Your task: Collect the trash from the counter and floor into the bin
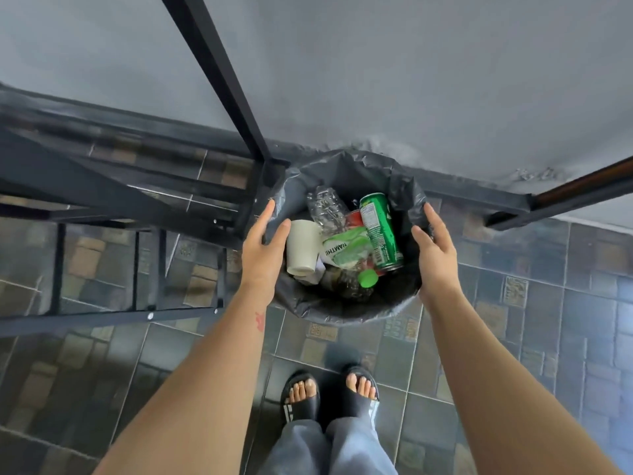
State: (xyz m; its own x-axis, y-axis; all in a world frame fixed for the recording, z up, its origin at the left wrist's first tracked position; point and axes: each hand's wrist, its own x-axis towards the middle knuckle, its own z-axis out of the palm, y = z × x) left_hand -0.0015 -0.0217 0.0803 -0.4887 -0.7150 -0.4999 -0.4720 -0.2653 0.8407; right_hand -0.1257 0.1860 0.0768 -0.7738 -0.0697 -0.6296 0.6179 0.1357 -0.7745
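Note:
A round bin (pixel 346 313) lined with a dark plastic bag stands on the tiled floor against the grey wall. Inside lie a white paper cup (pixel 303 246), a green can (pixel 381 231), a crushed clear bottle (pixel 325 207), a green-and-white wrapper (pixel 347 250) and a bottle with a green cap (pixel 368 278). My left hand (pixel 263 250) rests at the bin's left rim, fingers spread, thumb beside the cup. My right hand (pixel 436 252) is at the right rim, fingers apart along the bag's edge. Neither hand holds trash.
A black metal frame (pixel 219 73) with legs and crossbars stands to the left, one leg touching the bin's left side. A dark bar (pixel 561 197) runs along the wall at the right. My feet in black sandals (pixel 330 394) stand just before the bin.

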